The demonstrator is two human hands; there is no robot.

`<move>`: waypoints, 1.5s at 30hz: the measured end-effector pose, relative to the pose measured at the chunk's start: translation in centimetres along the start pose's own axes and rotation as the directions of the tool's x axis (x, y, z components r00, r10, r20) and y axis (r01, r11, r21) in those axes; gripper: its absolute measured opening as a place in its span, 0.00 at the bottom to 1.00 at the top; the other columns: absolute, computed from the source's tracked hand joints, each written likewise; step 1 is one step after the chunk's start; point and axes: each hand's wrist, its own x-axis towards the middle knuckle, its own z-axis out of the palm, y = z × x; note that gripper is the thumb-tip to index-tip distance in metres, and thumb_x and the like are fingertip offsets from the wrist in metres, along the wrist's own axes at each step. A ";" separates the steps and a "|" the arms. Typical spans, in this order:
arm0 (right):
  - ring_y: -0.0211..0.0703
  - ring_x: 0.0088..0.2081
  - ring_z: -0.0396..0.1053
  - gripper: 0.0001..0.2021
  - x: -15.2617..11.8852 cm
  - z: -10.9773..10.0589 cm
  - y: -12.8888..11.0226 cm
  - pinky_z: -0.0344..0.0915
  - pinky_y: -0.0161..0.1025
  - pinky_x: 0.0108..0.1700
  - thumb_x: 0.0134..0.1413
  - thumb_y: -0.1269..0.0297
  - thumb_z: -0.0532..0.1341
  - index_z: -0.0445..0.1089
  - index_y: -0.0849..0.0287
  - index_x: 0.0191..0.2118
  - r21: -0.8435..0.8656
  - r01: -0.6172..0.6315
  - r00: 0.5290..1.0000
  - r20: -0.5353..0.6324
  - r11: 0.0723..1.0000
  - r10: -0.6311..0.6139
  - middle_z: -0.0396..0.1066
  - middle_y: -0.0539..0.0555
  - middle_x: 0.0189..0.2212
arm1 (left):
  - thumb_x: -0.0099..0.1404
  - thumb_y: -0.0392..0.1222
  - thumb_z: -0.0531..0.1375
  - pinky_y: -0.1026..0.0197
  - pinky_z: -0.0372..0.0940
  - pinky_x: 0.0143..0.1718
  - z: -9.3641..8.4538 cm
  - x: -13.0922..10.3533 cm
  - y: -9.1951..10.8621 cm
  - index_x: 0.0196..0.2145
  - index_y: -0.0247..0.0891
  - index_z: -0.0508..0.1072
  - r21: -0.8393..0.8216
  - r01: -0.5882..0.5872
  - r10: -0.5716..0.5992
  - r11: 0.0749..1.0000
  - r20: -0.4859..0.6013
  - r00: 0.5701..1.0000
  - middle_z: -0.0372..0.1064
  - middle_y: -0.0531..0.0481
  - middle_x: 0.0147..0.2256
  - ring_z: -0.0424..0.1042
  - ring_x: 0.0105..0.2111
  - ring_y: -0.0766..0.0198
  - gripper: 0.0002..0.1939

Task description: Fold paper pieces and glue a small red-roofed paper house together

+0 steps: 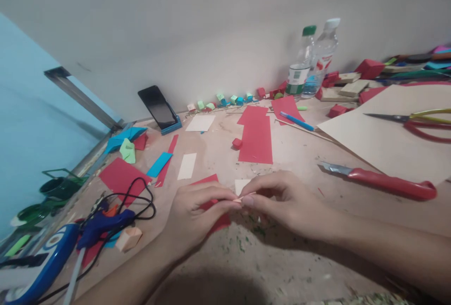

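Observation:
Near the table's middle, my left hand (202, 208) and my right hand (282, 201) meet at the fingertips. Both pinch a small pale strip of folded paper (240, 199), mostly hidden by the fingers. Under and behind my left hand lies a sheet of red paper (220, 222). A cream paper piece (242, 186) shows just behind my right fingertips. Farther back sit a red paper rectangle (259, 143) and a small red folded cube (237, 144). Green paper scraps are scattered below my hands.
A red-handled knife (391, 183) lies to the right, with scissors (410, 119) on cream sheets beyond. A blue glue gun (102, 230) with a looped cord is at left. Bottles (299, 74), a propped phone (158, 106) and several small paper cubes line the wall.

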 end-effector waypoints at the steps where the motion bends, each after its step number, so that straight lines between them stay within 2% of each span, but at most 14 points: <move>1: 0.33 0.26 0.66 0.11 0.0 0.0 0.0 0.62 0.31 0.29 0.65 0.63 0.64 0.79 0.62 0.33 0.004 -0.004 1.000 0.003 1.000 0.004 0.72 0.48 0.23 | 0.62 0.30 0.70 0.67 0.73 0.32 0.0 0.0 0.0 0.31 0.40 0.83 0.005 -0.006 0.006 1.000 0.003 1.000 0.82 0.52 0.29 0.80 0.28 0.64 0.06; 7: 0.34 0.26 0.68 0.10 -0.1 -0.1 0.0 0.64 0.31 0.30 0.64 0.63 0.66 0.81 0.62 0.34 -0.009 -0.001 1.000 -0.007 1.000 0.001 0.75 0.50 0.25 | 0.64 0.32 0.69 0.66 0.73 0.31 0.2 -0.1 0.1 0.30 0.39 0.81 0.030 0.056 -0.055 0.998 -0.022 0.998 0.81 0.51 0.28 0.79 0.27 0.63 0.06; 9: 0.33 0.25 0.67 0.10 0.1 -0.1 0.0 0.63 0.31 0.29 0.64 0.64 0.65 0.80 0.62 0.33 0.027 -0.024 1.000 -0.014 0.999 0.025 0.74 0.49 0.24 | 0.64 0.33 0.69 0.66 0.73 0.32 0.1 -0.1 0.1 0.32 0.39 0.80 0.051 0.033 -0.032 0.998 -0.015 0.999 0.81 0.52 0.28 0.79 0.28 0.64 0.04; 12: 0.32 0.22 0.65 0.11 0.2 0.0 0.0 0.61 0.31 0.25 0.63 0.62 0.65 0.78 0.63 0.31 0.139 -0.103 0.995 0.005 0.985 0.104 0.71 0.48 0.21 | 0.67 0.31 0.67 0.66 0.74 0.37 -0.1 -0.2 0.1 0.41 0.38 0.79 0.168 -0.185 0.181 0.968 0.037 0.983 0.82 0.49 0.34 0.80 0.33 0.64 0.06; 14: 0.32 0.21 0.65 0.12 0.4 0.1 0.1 0.61 0.31 0.24 0.61 0.61 0.66 0.77 0.63 0.29 0.187 -0.144 0.990 0.026 0.972 0.142 0.72 0.49 0.21 | 0.68 0.30 0.65 0.64 0.74 0.41 -0.4 -0.2 0.1 0.46 0.36 0.78 0.268 -0.347 0.331 0.899 0.107 0.938 0.82 0.45 0.38 0.80 0.36 0.62 0.09; 17: 0.32 0.21 0.66 0.12 0.5 0.1 -0.1 0.61 0.31 0.24 0.59 0.61 0.67 0.76 0.63 0.28 0.194 -0.155 0.988 0.031 0.969 0.152 0.73 0.50 0.22 | 0.71 0.31 0.63 0.62 0.74 0.41 -0.5 -0.2 0.1 0.48 0.34 0.77 0.374 -0.448 0.416 0.812 0.168 0.894 0.82 0.41 0.39 0.80 0.37 0.61 0.09; 19: 0.32 0.21 0.65 0.12 0.5 0.2 -0.2 0.62 0.32 0.25 0.58 0.61 0.68 0.76 0.63 0.28 0.189 -0.149 0.989 0.025 0.970 0.147 0.72 0.49 0.21 | 0.73 0.33 0.61 0.62 0.73 0.41 -0.4 -0.3 0.0 0.48 0.34 0.76 0.396 -0.433 0.397 0.809 0.175 0.901 0.82 0.42 0.39 0.80 0.37 0.60 0.08; 24: 0.33 0.22 0.66 0.14 0.3 0.3 -0.1 0.63 0.32 0.26 0.59 0.56 0.68 0.77 0.63 0.30 0.195 -0.157 0.987 0.060 0.968 0.148 0.73 0.50 0.23 | 0.75 0.33 0.58 0.64 0.73 0.38 -0.2 -0.4 0.0 0.44 0.37 0.76 0.329 -0.329 0.293 0.885 0.156 0.943 0.81 0.46 0.36 0.79 0.34 0.62 0.06; 28: 0.32 0.23 0.66 0.15 0.3 0.2 0.1 0.64 0.32 0.27 0.59 0.55 0.68 0.76 0.63 0.30 0.221 -0.156 0.987 0.073 0.963 0.143 0.74 0.50 0.24 | 0.73 0.30 0.61 0.67 0.72 0.41 -0.2 -0.4 0.2 0.44 0.36 0.76 0.270 -0.312 0.278 0.911 0.158 0.948 0.80 0.47 0.37 0.79 0.36 0.65 0.06; 33: 0.32 0.22 0.66 0.15 0.7 -0.1 0.2 0.63 0.32 0.26 0.51 0.56 0.74 0.77 0.64 0.32 0.232 -0.217 0.975 0.102 0.948 0.199 0.74 0.51 0.23 | 0.70 0.28 0.63 0.68 0.71 0.43 0.1 -0.3 -0.3 0.45 0.33 0.77 0.212 -0.340 0.307 0.916 0.172 0.936 0.80 0.45 0.38 0.78 0.38 0.65 0.07; 37: 0.32 0.21 0.65 0.14 0.5 -0.2 0.2 0.61 0.31 0.25 0.55 0.57 0.72 0.77 0.64 0.30 0.146 -0.171 0.984 0.065 0.974 0.164 0.73 0.50 0.21 | 0.67 0.30 0.67 0.68 0.70 0.39 0.3 0.0 -0.1 0.40 0.35 0.79 0.121 -0.203 0.193 0.972 0.089 0.977 0.80 0.49 0.34 0.77 0.34 0.67 0.05; 40: 0.33 0.23 0.66 0.12 0.2 -0.1 0.0 0.62 0.31 0.27 0.62 0.61 0.67 0.78 0.63 0.30 0.030 -0.073 0.997 -0.002 0.997 0.073 0.72 0.49 0.21 | 0.64 0.33 0.70 0.68 0.69 0.37 0.4 0.1 0.2 0.35 0.38 0.80 0.037 0.025 -0.026 0.999 0.040 0.999 0.80 0.52 0.32 0.77 0.32 0.66 0.03; 43: 0.35 0.26 0.68 0.11 0.0 -0.1 0.0 0.64 0.31 0.30 0.64 0.63 0.65 0.78 0.62 0.31 -0.065 0.005 0.999 -0.039 0.998 -0.008 0.74 0.50 0.23 | 0.66 0.36 0.69 0.67 0.68 0.36 0.4 0.0 0.2 0.32 0.41 0.82 -0.075 0.233 -0.226 0.970 0.087 0.970 0.79 0.54 0.31 0.76 0.32 0.67 0.03; 45: 0.35 0.27 0.69 0.10 0.1 -0.1 0.1 0.64 0.31 0.31 0.63 0.65 0.66 0.79 0.62 0.31 -0.093 0.031 0.999 -0.026 0.995 -0.034 0.75 0.50 0.24 | 0.66 0.37 0.68 0.67 0.67 0.36 0.4 0.0 0.0 0.32 0.42 0.82 -0.124 0.312 -0.299 0.942 0.116 0.947 0.79 0.55 0.31 0.75 0.32 0.67 0.05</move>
